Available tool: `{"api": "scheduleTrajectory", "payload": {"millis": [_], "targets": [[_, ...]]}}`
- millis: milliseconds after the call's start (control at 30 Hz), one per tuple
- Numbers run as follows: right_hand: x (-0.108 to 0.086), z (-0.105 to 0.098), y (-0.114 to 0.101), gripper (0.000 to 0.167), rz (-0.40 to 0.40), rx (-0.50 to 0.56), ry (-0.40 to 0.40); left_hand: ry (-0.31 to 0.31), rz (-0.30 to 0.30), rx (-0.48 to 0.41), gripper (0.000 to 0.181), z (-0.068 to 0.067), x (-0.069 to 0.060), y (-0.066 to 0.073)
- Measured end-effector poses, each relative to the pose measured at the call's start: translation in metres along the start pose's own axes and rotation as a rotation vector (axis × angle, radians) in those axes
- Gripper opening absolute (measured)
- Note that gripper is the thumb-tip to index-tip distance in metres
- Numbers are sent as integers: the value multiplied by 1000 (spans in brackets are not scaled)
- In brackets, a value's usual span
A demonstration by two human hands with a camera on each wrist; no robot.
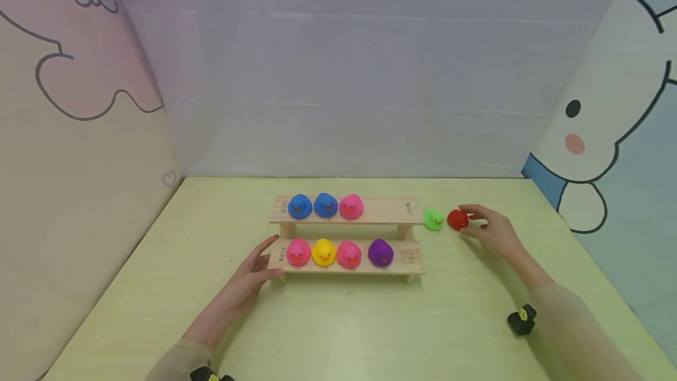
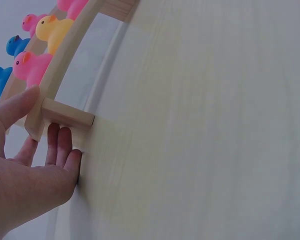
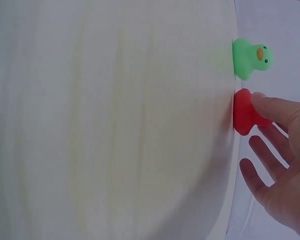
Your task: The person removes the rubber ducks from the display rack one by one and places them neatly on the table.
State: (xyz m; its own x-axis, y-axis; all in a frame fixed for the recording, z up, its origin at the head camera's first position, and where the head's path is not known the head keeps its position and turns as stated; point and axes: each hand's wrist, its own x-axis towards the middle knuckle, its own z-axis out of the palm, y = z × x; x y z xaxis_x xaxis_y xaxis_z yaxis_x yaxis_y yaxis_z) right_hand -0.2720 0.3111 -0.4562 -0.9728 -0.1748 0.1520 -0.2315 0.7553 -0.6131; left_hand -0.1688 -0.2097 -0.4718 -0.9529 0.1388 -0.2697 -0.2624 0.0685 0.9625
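Note:
In the head view, a two-tier wooden rack (image 1: pixel 344 271) bears rubber ducks: two blue and one pink on the upper tier, two pink, one yellow (image 1: pixel 324 253) and one purple (image 1: pixel 381 253) on the lower. My left hand (image 1: pixel 248 275) holds the lower tier's left end, its thumb (image 2: pixel 20 106) at the board's edge near a pink duck (image 2: pixel 32 67). To the rack's right, my right hand (image 1: pixel 492 231) pinches a red rubber duck (image 3: pixel 243 112) between thumb and fingers. That duck touches the table in the right wrist view. Close beside it sits a green rubber duck (image 1: pixel 433 220).
The rack and ducks stand on a pale wooden table (image 1: pixel 338 334). A white sheet (image 1: pixel 344 75) hangs behind the table's back edge. Printed cartoon panels flank it on the left (image 1: pixel 79 134) and right (image 1: pixel 634 193). Both wrists wear small black devices (image 1: pixel 522 320).

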Motion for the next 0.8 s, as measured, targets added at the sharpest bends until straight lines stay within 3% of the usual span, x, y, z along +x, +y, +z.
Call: {"api": "scheduleTrajectory", "payload": {"millis": [433, 800], "targets": [[7, -11, -10, 57, -48, -12, 35, 6, -9, -6, 76, 0, 0, 2], [12, -13, -40, 56, -89, 12, 74, 12, -7, -5, 76, 1, 0, 2]]}}
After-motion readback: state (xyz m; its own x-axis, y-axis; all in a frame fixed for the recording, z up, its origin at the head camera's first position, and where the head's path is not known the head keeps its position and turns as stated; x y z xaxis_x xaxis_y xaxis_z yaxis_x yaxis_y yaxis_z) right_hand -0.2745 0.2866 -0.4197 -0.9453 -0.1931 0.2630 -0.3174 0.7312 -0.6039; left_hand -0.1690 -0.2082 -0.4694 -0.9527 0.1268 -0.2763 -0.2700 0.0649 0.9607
